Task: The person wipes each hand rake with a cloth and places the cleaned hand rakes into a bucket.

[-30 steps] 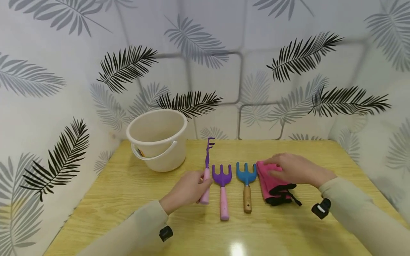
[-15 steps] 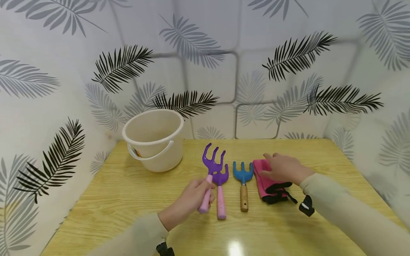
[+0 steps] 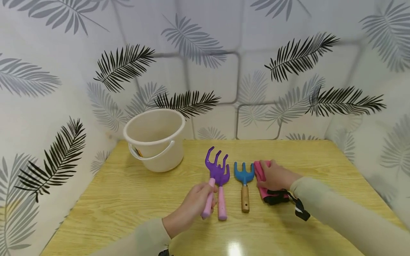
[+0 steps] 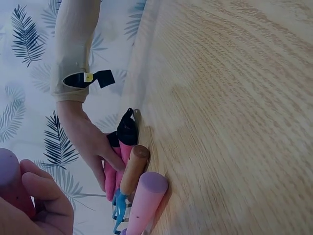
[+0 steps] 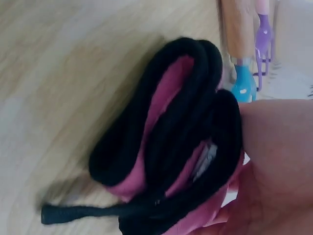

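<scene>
My left hand (image 3: 192, 201) grips the pink handle of a purple three-pronged hand rake (image 3: 209, 202), its curved prongs overlapping a second, similar purple hand fork (image 3: 222, 204) that lies on the table. In the head view, a blue hand fork (image 3: 245, 176) with a wooden handle lies to the right of these. Folded pink gloves (image 3: 261, 174) with black cuffs and a black strap are at the far right of the row. Thumb and fingers of my right hand (image 3: 277, 176) hold the gloves from above. The right wrist view shows the layered cuffs (image 5: 132, 147) close up.
A cream bucket (image 3: 160, 156) with a white handle stands at the back left of the wooden table (image 3: 128, 199). Behind the table hangs a leaf-patterned backdrop (image 3: 211, 78), which also rises along both sides.
The hand rake in my left hand has turned from edge-on to show its prongs and shifted slightly nearer me. My right hand has come down and closed its fingers around the gloves.
</scene>
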Action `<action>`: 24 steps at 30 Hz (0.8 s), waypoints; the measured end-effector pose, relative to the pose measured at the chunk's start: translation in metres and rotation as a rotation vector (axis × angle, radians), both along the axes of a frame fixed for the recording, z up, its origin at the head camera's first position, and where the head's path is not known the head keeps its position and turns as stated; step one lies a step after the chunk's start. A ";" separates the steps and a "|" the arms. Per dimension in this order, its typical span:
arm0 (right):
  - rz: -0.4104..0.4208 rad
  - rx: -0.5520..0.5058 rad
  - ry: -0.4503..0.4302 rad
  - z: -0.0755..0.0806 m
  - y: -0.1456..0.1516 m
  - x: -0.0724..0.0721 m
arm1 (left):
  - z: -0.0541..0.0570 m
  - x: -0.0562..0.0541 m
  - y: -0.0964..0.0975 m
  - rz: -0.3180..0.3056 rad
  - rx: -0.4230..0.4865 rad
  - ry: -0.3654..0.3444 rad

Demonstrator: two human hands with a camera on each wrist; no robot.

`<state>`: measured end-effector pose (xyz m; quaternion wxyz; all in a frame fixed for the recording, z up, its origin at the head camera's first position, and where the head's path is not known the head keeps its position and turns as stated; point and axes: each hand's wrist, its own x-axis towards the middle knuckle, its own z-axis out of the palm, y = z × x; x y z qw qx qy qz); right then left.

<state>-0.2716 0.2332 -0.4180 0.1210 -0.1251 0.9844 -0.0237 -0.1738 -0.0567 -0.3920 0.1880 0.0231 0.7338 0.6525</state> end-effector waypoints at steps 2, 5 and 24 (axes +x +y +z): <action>0.012 -0.012 0.038 -0.001 0.000 0.000 | 0.001 0.000 0.001 -0.004 0.004 0.006; 0.029 -0.041 0.077 -0.001 0.000 0.000 | 0.002 -0.001 0.002 -0.001 0.015 0.007; 0.181 -0.184 0.446 0.077 -0.014 0.039 | -0.006 0.000 0.010 -0.012 0.137 -0.072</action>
